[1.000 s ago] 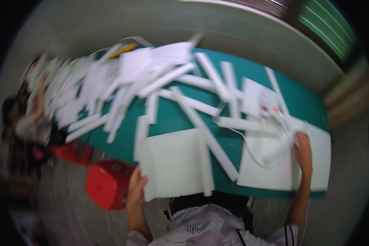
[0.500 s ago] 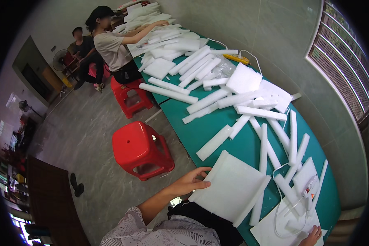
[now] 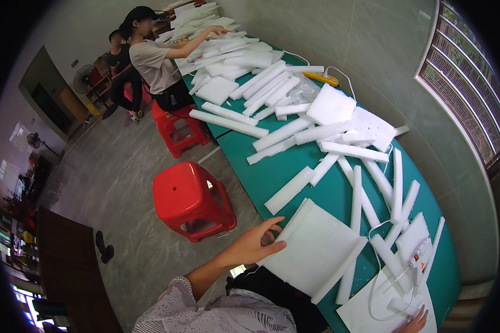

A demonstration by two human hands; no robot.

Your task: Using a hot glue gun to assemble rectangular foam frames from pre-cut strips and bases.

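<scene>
A square white foam panel (image 3: pixel 316 244) with raised strips along two opposite sides lies at the near table edge, just in front of my body. My left hand (image 3: pixel 256 243) is at its left side, thumb over the top face and bent fingers by the edge, loosely gripping it. At the lower right, my right hand (image 3: pixel 416 323) is partly cut off by the picture's edge. Its visible fingers are stretched out on a flat white board (image 3: pixel 358 313). On that board lie a small white foam block (image 3: pixel 400 305) and a loop of white cord (image 3: pixel 374 294).
Foam strips (image 3: pixel 289 190) and sheets (image 3: pixel 331 105) cover much of the green table (image 3: pixel 250 166). A white corded device (image 3: pixel 419 255) with a red part sits at right. Red stools (image 3: pixel 186 191) stand at left. One co-worker (image 3: pixel 153 61) reaches over foam; another person (image 3: pixel 122 72) sits behind.
My left hand has shifted slightly up along the panel's side, its fingers a little more spread. My right hand has moved slightly left on the board. The panel has barely moved.
</scene>
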